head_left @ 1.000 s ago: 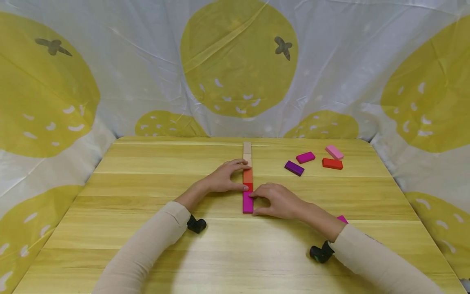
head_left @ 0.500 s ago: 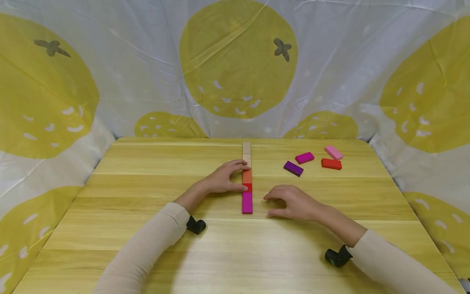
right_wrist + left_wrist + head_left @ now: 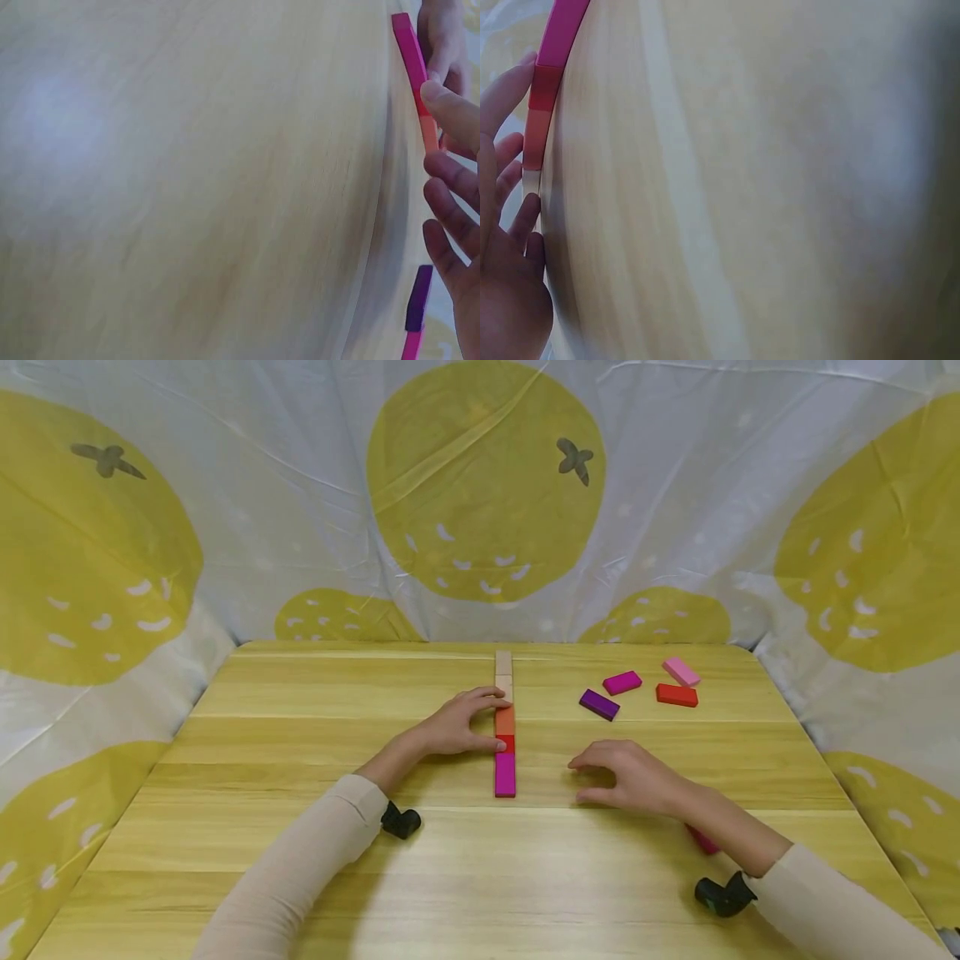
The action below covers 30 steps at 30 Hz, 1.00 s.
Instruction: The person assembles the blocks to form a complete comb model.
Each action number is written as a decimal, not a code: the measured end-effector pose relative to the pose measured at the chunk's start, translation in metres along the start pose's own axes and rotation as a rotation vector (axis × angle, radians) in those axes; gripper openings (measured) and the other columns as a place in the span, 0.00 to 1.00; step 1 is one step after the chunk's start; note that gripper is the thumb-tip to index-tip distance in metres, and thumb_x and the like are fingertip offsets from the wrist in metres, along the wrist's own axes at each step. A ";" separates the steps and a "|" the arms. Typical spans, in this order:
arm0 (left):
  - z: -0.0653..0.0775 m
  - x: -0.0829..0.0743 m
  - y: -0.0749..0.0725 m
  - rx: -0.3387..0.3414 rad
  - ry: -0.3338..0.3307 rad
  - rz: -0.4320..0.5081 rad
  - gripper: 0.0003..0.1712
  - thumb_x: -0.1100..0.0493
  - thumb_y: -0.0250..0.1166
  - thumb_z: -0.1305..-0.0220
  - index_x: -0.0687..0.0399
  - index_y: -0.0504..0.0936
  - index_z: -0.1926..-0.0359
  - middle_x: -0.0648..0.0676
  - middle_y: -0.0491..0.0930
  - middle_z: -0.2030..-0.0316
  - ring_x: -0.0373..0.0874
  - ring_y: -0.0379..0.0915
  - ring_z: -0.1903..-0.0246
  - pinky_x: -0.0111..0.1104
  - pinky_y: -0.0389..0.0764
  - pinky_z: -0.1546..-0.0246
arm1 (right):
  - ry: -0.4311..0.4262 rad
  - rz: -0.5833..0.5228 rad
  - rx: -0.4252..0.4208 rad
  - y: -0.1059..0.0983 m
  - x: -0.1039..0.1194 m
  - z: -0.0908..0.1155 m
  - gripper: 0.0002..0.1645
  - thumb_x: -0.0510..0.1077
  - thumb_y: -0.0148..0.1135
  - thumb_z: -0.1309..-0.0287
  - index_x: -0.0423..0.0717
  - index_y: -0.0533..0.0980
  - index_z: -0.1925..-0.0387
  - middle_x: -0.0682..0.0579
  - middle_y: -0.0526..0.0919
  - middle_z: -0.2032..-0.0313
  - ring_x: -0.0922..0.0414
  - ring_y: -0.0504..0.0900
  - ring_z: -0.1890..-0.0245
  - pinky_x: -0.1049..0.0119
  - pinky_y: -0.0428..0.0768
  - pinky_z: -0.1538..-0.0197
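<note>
The row of blocks lies at frame centre on the desk; the left hand, fingers relaxed, touches the red block with its thumb; the right hand, right of centre, is empty, fingers loosely spread; sideways left-thumb drag could skew the row.
</note>
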<state>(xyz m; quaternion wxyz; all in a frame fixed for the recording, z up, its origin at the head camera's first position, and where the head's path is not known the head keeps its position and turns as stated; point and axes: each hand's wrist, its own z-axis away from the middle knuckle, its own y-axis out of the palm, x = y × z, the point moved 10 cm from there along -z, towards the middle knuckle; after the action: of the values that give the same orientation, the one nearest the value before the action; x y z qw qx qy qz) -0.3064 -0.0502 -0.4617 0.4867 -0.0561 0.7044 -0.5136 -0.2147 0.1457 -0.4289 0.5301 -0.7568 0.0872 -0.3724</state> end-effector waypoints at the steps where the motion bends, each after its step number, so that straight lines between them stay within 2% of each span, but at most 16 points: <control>1: 0.000 0.000 0.000 -0.002 0.001 0.000 0.42 0.44 0.75 0.38 0.51 0.73 0.27 0.53 0.62 0.25 0.55 0.53 0.25 0.50 0.52 0.26 | -0.004 0.004 -0.006 -0.001 -0.001 0.002 0.23 0.52 0.78 0.42 0.46 0.86 0.48 0.58 0.87 0.53 0.59 0.84 0.52 0.53 0.82 0.46; 5: 0.002 0.001 0.000 -0.003 -0.007 0.004 0.42 0.43 0.75 0.37 0.50 0.73 0.26 0.52 0.62 0.25 0.54 0.53 0.25 0.50 0.51 0.26 | -0.010 0.018 -0.021 -0.004 -0.005 0.011 0.22 0.52 0.78 0.42 0.46 0.86 0.49 0.58 0.87 0.54 0.59 0.84 0.52 0.51 0.82 0.47; 16: 0.005 0.003 0.001 0.000 -0.018 0.008 0.42 0.44 0.75 0.37 0.49 0.73 0.26 0.52 0.61 0.24 0.53 0.52 0.25 0.49 0.52 0.26 | 0.044 0.021 -0.009 -0.012 -0.018 0.034 0.21 0.53 0.78 0.42 0.49 0.86 0.50 0.60 0.86 0.54 0.60 0.84 0.53 0.53 0.83 0.48; 30: 0.000 0.001 0.001 0.001 -0.007 0.005 0.42 0.43 0.74 0.37 0.49 0.72 0.26 0.51 0.61 0.24 0.54 0.52 0.25 0.50 0.50 0.26 | 0.088 0.070 -0.058 -0.037 -0.038 0.086 0.25 0.56 0.83 0.50 0.56 0.86 0.51 0.66 0.83 0.53 0.63 0.82 0.54 0.57 0.83 0.53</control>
<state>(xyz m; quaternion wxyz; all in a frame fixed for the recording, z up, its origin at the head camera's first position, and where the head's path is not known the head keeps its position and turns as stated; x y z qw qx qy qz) -0.3064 -0.0505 -0.4628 0.4905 -0.0560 0.7024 -0.5126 -0.1953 0.2446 -0.4282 0.5163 -0.7513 0.1473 -0.3838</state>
